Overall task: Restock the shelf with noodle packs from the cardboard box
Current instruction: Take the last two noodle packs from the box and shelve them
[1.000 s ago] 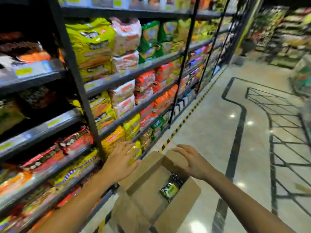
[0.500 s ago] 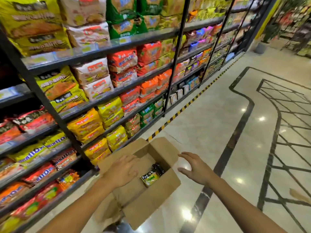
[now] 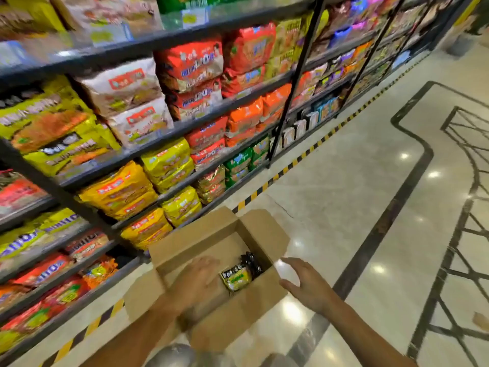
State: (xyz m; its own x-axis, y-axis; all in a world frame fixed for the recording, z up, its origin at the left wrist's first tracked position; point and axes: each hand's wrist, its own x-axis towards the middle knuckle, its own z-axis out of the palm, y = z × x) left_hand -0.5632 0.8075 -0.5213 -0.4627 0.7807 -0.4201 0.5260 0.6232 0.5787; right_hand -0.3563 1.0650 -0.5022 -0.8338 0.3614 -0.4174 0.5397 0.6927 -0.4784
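left hand (image 3: 197,278) now inside cardboard box (image 3: 260,235); labels blurred

Brown cardboard box (image 3: 254,234), yellow-and-black noodle pack (image 3: 236,278), yellow-black striped floor tape (image 3: 296,161), cream floor (image 3: 344,181)

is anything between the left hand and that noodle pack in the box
Nothing visible. The left hand is already inside the open box, just left of the noodle pack, with bare cardboard between them. The flaps are folded outward, clear of the opening. The right hand hovers outside the box's right wall.
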